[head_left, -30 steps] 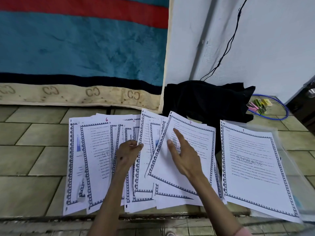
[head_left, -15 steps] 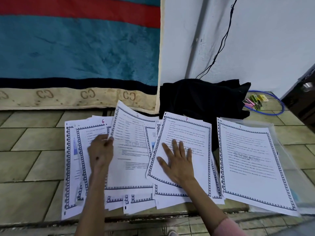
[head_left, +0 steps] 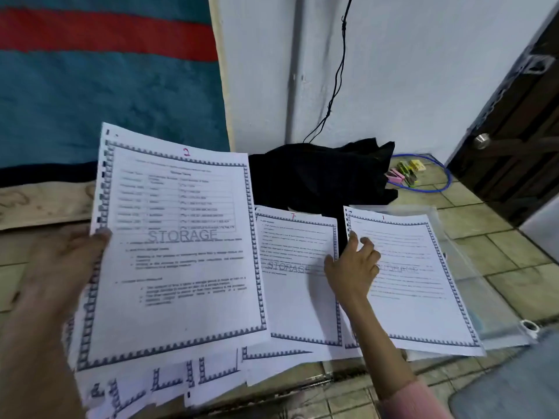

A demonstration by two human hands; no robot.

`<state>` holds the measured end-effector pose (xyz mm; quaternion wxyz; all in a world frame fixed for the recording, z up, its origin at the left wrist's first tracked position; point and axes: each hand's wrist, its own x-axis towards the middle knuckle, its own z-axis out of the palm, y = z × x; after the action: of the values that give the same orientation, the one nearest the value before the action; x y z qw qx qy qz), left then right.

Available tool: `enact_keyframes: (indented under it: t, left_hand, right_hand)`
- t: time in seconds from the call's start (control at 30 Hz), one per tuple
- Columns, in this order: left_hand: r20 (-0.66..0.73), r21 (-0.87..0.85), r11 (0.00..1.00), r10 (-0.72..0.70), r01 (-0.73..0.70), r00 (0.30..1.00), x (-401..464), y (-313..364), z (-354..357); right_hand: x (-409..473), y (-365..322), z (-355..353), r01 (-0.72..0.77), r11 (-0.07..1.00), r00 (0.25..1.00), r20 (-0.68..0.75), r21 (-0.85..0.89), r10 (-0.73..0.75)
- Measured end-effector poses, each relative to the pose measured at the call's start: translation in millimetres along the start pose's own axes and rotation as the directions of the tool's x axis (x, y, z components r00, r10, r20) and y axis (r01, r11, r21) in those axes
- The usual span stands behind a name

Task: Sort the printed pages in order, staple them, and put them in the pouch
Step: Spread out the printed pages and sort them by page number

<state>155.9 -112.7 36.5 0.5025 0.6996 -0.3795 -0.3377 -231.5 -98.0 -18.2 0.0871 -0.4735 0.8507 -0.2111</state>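
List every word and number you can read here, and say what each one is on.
"2", red handwriting: top of the page held up by the left hand.
"STORAGE", grey watermark: same page.
"7", red: top of the middle page.
"STORAGE": middle page.
"1", red: top of the right page, by the right hand.
Body print: too blurred to read.

— Where was the page marked 2 (head_left: 178, 252)?
— Lifted and tilted above the spread pages (head_left: 169, 385) on the floor, bordered, "STORAGE" printed across it.
— The others?
— Page 7 (head_left: 298, 297) lay flat; page 1 (head_left: 414, 285) rested on the clear pouch (head_left: 484, 297) at right.
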Motion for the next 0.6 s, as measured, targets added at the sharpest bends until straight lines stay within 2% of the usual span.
enact_keyframes:
  t: [0.03,0.07,0.1,0.17,0.23,0.33,0.47,0.6]
  left_hand:
    - [0.072,-0.074,0.997,-0.009,0.014,0.997,-17,9,17]
    - [0.146,-0.064,0.996,-0.057,0.067,0.988,-35,16,31]
    - [0.226,-0.074,0.99,-0.099,0.118,0.969,-55,18,55]
    - [0.332,-0.09,0.981,-0.131,0.17,0.934,-63,7,84]
    - [0.424,-0.152,0.958,-0.16,0.244,0.891,-71,-5,107]
    - [0.469,-0.179,0.922,-0.226,0.342,0.854,-87,-12,130]
    - [0.483,-0.147,0.912,-0.272,0.383,0.832,-89,-32,143]
    - [0.466,-0.138,0.888,-0.332,0.438,0.82,-89,-42,150]
  right_hand:
    - [8,10,-3,-0.076,0.997,0.995,0.061,-0.028,0.078]
    - [13,20,-5,-0.103,0.995,0.989,0.109,-0.011,0.104]
    - [17,28,-6,-0.117,0.991,0.986,0.126,0.066,0.108]
    - [24,41,-12,-0.089,0.966,0.991,0.117,0.242,0.062]
    - [28,51,-21,-0.05,0.953,0.993,0.121,0.298,0.014]
    - [33,54,-35,0.008,0.965,0.996,0.08,0.261,-0.03]
    - [33,40,-42,0.046,0.937,0.998,0.028,0.346,-0.059]
    - [8,-2,-34,0.127,0.892,0.975,0.11,0.435,-0.192]
